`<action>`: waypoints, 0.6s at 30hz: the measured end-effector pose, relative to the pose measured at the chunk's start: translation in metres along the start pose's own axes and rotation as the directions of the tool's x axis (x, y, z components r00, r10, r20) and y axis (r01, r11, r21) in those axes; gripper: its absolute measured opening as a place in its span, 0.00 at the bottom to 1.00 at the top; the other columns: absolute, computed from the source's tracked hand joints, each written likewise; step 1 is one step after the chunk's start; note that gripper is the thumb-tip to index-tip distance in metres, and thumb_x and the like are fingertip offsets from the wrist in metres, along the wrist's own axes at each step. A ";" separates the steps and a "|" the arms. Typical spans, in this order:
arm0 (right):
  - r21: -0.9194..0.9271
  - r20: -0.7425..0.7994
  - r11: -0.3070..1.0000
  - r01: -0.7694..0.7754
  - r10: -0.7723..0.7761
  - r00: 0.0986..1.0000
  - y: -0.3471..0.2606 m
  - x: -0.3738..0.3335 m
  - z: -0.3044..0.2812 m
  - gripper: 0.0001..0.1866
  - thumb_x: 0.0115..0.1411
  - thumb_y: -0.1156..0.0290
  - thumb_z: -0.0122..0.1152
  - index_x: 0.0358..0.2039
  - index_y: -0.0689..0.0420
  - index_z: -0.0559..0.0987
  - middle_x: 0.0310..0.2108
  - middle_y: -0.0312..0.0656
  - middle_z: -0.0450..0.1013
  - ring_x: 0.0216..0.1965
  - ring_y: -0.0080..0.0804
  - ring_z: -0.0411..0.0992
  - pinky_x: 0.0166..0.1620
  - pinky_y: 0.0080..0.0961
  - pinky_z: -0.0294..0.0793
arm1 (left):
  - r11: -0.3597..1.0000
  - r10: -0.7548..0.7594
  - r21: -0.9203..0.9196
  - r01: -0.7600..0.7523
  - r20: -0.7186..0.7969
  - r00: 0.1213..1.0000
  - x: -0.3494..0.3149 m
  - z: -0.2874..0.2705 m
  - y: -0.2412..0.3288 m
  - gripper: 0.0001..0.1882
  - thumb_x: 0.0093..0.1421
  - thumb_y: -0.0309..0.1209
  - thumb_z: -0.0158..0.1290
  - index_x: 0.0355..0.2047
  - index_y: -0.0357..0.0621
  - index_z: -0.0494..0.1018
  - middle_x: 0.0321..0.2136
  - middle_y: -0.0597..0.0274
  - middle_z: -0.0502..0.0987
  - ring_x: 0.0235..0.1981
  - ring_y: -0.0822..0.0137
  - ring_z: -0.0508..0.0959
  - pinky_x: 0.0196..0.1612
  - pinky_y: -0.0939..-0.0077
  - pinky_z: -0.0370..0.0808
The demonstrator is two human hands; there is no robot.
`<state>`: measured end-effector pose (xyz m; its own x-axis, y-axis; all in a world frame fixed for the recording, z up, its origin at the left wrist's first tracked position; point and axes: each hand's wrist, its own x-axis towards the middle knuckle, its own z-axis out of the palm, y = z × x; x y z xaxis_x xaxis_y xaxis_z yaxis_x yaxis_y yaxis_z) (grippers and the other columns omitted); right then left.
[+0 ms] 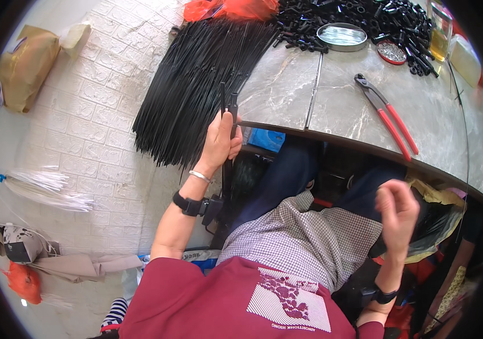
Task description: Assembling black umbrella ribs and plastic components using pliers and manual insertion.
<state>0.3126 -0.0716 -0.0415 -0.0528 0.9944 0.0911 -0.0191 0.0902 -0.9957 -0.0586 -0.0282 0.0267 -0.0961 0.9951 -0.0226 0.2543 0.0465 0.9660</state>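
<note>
My left hand (221, 138) is closed near the table's left front edge. Between its thumb and fingers stand a thin black cable housing (222, 93) and a short black tubular fitting (233, 103), side by side and roughly upright. The cable's lower length hangs below the palm along my forearm. A thick bundle of similar black cables (187, 90) lies just behind this hand, draping over the table's left side. My right hand (398, 212) is raised in front of the table edge, above my lap. Its fingers are curled together; whether anything small is in them is hidden.
On the grey marbled table (275, 85) lie red-handled cable cutters (385, 116). Farther back are a round tin of thin wires (342, 37), a red-rimmed dish of small metal pieces (391, 52) and a heap of black fittings (365, 17). A lined bin (436, 226) stands at right.
</note>
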 end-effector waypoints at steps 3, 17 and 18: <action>-0.458 -0.188 0.862 0.219 -0.334 0.923 -0.018 0.034 -0.008 0.04 0.60 0.78 0.57 0.35 0.64 0.75 0.32 0.38 0.71 0.32 0.25 0.70 0.36 0.18 0.69 | 0.996 0.076 -0.042 -0.073 0.092 0.993 -0.015 -0.010 0.014 0.26 0.67 0.56 0.35 0.38 0.43 0.62 0.13 0.71 0.60 0.09 0.80 0.58 0.12 0.85 0.55; -0.967 0.147 0.131 0.218 -0.413 0.899 -0.004 0.114 0.011 0.22 0.61 0.57 0.56 0.49 0.60 0.73 0.41 0.47 0.70 0.45 0.43 0.68 0.45 0.37 0.67 | 0.735 0.584 -0.333 -0.591 -0.132 0.801 -0.188 -0.110 0.195 0.20 0.65 0.50 0.46 0.34 0.45 0.62 0.14 0.71 0.58 0.11 0.79 0.58 0.12 0.85 0.56; -0.973 0.139 0.114 0.203 -0.414 0.899 -0.002 0.117 0.005 0.22 0.61 0.57 0.56 0.49 0.60 0.73 0.41 0.47 0.70 0.45 0.43 0.68 0.45 0.37 0.67 | 0.663 0.642 -0.359 -0.657 -0.180 0.745 -0.194 -0.118 0.213 0.20 0.64 0.51 0.48 0.33 0.46 0.62 0.14 0.71 0.58 0.10 0.79 0.57 0.12 0.84 0.56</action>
<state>0.3013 0.0444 -0.0291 -0.1787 0.8494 0.4965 0.9581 0.2650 -0.1086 -0.0996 -0.2218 0.2670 -0.0815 0.7559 0.6496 -0.1133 -0.6545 0.7475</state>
